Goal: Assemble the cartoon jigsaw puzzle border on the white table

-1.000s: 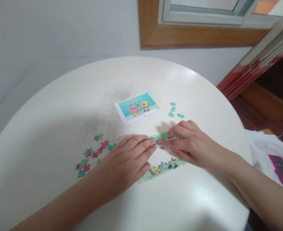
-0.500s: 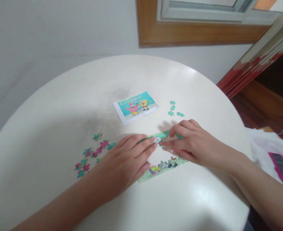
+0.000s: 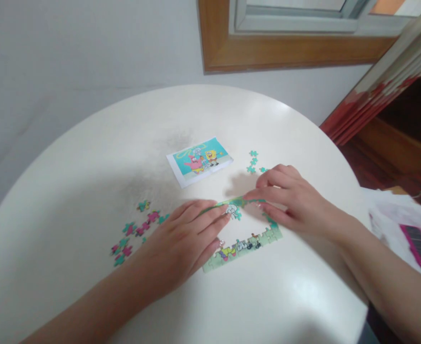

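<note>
A partly joined puzzle frame (image 3: 244, 246) lies flat on the round white table (image 3: 89, 157). My left hand (image 3: 182, 243) rests flat on its left side, fingers stretched out, fingertips on the top edge strip (image 3: 232, 206). My right hand (image 3: 289, 198) lies over the frame's upper right corner, fingers extended and pressing down on the pieces there. A small cartoon reference picture (image 3: 198, 161) lies just beyond the frame.
Loose pink and teal pieces (image 3: 135, 229) are scattered left of my left hand. A few teal pieces (image 3: 254, 162) lie beyond my right hand. A white bag with a pink-edged dark object (image 3: 416, 246) sits off the table's right edge. A wall and a wooden window frame (image 3: 285, 48) stand behind.
My right hand has slid a little right and up along the frame's top edge, uncovering the middle of the strip. My left hand has stayed in place.
</note>
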Demonstrator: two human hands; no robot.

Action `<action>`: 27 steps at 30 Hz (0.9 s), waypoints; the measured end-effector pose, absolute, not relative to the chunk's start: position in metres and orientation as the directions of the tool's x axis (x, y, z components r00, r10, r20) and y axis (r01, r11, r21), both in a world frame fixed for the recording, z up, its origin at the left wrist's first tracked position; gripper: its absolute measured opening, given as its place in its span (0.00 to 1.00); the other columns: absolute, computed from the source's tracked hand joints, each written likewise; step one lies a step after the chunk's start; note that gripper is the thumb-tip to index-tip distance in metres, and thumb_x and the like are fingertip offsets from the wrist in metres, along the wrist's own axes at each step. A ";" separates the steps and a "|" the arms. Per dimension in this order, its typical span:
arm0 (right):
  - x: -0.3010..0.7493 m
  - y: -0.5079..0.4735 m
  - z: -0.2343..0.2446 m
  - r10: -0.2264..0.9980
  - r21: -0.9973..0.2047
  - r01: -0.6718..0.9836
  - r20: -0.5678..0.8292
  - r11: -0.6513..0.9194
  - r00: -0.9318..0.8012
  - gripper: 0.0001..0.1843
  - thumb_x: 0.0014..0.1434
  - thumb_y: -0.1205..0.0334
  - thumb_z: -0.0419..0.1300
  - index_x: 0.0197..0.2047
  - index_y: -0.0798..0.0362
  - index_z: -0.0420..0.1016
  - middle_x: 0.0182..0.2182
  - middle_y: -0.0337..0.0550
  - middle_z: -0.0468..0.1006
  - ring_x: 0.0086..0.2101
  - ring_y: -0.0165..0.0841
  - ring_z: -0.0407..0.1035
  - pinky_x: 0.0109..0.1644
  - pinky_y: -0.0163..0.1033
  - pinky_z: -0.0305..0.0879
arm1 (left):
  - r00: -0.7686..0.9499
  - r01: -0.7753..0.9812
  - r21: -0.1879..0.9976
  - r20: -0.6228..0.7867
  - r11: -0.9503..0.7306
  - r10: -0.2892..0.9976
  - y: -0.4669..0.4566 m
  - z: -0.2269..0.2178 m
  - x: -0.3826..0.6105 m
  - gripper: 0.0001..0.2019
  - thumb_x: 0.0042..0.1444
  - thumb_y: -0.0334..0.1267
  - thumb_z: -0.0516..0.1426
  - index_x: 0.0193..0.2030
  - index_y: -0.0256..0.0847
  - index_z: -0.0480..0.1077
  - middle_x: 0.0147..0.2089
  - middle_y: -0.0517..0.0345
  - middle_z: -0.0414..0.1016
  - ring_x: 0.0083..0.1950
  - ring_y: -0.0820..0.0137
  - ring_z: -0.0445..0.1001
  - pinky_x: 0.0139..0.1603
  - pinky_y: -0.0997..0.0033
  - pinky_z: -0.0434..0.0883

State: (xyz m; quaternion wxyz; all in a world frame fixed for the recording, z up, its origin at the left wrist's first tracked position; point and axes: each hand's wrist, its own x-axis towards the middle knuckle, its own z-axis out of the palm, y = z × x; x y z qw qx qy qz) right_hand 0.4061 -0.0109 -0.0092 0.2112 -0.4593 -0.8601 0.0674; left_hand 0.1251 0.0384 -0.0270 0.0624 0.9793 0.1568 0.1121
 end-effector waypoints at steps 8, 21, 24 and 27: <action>0.401 -0.010 -0.013 0.810 -0.289 0.757 0.201 0.586 -0.551 0.16 0.65 0.63 0.56 0.52 0.45 0.80 0.45 0.48 0.74 0.44 0.41 0.64 0.49 0.48 0.56 | 0.921 0.288 0.181 0.216 -0.941 0.323 0.040 -0.025 0.127 0.17 0.70 0.36 0.51 0.61 0.35 0.70 0.61 0.50 0.74 0.63 0.58 0.65 0.66 0.53 0.64; 0.413 -0.002 -0.016 0.863 -0.441 0.757 0.387 0.482 -0.324 0.18 0.63 0.70 0.54 0.53 0.48 0.75 0.46 0.48 0.75 0.47 0.40 0.67 0.54 0.49 0.62 | 0.894 0.275 0.324 0.260 -0.905 0.365 0.056 -0.019 0.119 0.17 0.69 0.34 0.51 0.62 0.40 0.67 0.63 0.50 0.72 0.65 0.62 0.66 0.66 0.55 0.65; 0.423 0.002 -0.014 0.873 -0.515 0.756 0.464 0.405 -0.152 0.14 0.62 0.71 0.54 0.46 0.47 0.76 0.40 0.46 0.76 0.44 0.40 0.69 0.50 0.48 0.65 | 0.843 0.311 0.320 0.343 -0.895 0.415 0.067 -0.005 0.108 0.13 0.68 0.32 0.52 0.57 0.42 0.69 0.58 0.52 0.74 0.61 0.63 0.68 0.64 0.58 0.67; 0.426 0.003 -0.015 0.882 -0.557 0.744 0.463 0.368 -0.090 0.13 0.62 0.70 0.55 0.43 0.47 0.77 0.38 0.45 0.76 0.42 0.39 0.70 0.46 0.47 0.66 | 0.807 0.379 0.253 0.381 -0.890 0.451 0.077 0.006 0.092 0.11 0.67 0.30 0.54 0.52 0.44 0.71 0.51 0.58 0.76 0.54 0.66 0.71 0.58 0.60 0.70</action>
